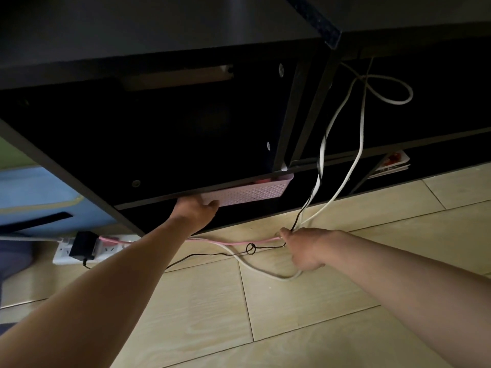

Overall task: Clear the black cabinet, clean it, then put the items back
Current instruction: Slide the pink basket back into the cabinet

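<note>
In the head view our left hand (198, 209) curls its fingers (212, 204) round the left end of the pink basket (249, 193) in the lowest opening of the black cabinet (159, 134), likely light, bendy plastic best gripped at the rim, while our right hand (305, 248) pinches the cables (361, 128).

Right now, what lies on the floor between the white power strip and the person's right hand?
In the head view, a pink cable and a looped thin black wire run along the floor there; the left forearm crosses over them.

Matt black cabinet (186, 134), perforated pink plastic basket (249, 192), pale wood-grain floor (305, 301).
</note>
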### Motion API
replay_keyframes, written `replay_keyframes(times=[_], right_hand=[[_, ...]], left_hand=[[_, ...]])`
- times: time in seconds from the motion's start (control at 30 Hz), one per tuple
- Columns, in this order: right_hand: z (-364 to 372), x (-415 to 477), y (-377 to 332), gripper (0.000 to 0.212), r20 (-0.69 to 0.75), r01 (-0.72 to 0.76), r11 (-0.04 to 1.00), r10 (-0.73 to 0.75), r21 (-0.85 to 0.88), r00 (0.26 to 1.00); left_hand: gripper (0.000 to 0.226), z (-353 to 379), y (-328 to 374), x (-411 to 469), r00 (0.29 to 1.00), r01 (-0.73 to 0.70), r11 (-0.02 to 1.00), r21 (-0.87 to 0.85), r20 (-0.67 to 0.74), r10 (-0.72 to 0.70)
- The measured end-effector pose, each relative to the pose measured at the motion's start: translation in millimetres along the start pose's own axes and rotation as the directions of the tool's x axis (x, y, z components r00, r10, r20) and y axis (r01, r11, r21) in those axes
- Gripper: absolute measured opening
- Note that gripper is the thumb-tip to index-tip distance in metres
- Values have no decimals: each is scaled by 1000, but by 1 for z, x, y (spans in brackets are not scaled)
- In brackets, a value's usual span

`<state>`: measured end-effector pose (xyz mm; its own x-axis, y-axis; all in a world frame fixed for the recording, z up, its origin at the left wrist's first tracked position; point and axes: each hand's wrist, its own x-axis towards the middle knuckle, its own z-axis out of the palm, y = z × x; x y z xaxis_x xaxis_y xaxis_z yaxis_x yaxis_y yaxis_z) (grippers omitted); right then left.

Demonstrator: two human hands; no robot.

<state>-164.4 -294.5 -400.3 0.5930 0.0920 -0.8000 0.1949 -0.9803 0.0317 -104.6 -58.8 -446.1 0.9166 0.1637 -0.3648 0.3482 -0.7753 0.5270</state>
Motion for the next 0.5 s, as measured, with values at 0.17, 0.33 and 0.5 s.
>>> replay_keyframes(times=[0.17, 0.33, 0.5], right_hand=[[-2, -1, -2, 77, -3, -14, 1000, 14, -15, 1000], [-3, -5, -6, 86, -9, -26, 1000, 26, -2, 1000], [-4, -15, -12, 90, -50, 21, 1000, -20, 21, 999]], left_hand=[[38, 4, 2, 2, 997, -68, 997, 44, 33, 66], [37, 0, 0, -3, 991, -124, 989, 76, 55, 120], [38, -15, -13, -21, 987, -148, 983, 105, 79, 141]])
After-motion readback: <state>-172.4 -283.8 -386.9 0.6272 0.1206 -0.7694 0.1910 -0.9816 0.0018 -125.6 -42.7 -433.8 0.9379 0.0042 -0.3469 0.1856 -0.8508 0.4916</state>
